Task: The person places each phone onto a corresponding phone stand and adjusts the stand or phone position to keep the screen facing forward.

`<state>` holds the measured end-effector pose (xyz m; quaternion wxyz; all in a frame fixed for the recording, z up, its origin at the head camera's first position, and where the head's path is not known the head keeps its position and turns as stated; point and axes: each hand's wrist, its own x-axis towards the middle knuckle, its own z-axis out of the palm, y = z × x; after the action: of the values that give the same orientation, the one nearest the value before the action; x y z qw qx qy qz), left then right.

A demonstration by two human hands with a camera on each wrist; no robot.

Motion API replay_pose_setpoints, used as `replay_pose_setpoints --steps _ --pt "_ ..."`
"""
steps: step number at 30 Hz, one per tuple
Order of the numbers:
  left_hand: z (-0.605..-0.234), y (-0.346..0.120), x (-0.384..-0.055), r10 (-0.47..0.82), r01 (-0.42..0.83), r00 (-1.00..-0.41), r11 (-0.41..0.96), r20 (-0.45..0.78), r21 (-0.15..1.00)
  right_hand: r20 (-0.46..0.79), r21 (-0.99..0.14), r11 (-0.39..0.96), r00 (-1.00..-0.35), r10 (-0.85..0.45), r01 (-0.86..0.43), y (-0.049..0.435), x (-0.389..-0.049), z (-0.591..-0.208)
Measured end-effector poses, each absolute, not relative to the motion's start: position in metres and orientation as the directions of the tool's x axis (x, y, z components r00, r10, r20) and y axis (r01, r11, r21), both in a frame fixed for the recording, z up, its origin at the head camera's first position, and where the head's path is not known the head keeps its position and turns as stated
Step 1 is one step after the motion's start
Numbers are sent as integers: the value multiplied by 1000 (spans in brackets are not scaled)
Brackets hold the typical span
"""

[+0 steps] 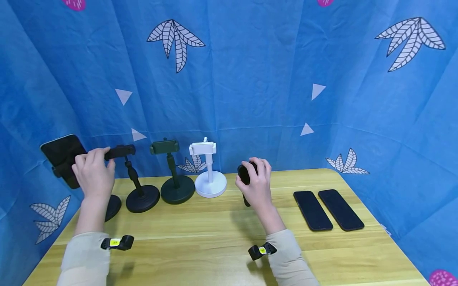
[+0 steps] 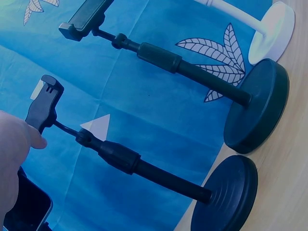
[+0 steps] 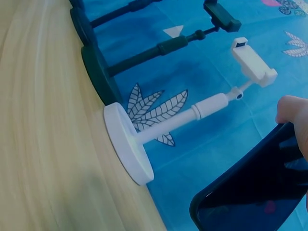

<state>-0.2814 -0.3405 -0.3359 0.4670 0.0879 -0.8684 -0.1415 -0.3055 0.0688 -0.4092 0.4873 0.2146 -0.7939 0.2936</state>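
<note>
By the right hand (image 1: 257, 183), a phone (image 3: 245, 192) (likely slippery; edges best) is being gripped; by the left hand (image 1: 94, 174), an eleven-o'clock stand (image 2: 120, 157).

Behind the yellowish wood-grain table (image 1: 186, 246) hangs blue printed cloth (image 1: 250, 79); on the table, left to right — two black round-based stands (image 1: 142, 199), a dark-green round-based stand (image 1: 177, 191), a white round-based stand (image 1: 211, 185), then two black rectangular phones (image 1: 313, 211) side by side.

The right grip (image 1: 257, 184) partly hides the dark phone (image 1: 243, 174), which the right wrist view's bottom edge crops.
</note>
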Motion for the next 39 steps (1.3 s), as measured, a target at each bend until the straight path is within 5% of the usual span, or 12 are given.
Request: replay_pose_setpoints --steps 39 --pt "-336 -340 -281 -283 -4 -531 943 798 332 894 -166 673 -399 -206 -721 25 -279 -405"
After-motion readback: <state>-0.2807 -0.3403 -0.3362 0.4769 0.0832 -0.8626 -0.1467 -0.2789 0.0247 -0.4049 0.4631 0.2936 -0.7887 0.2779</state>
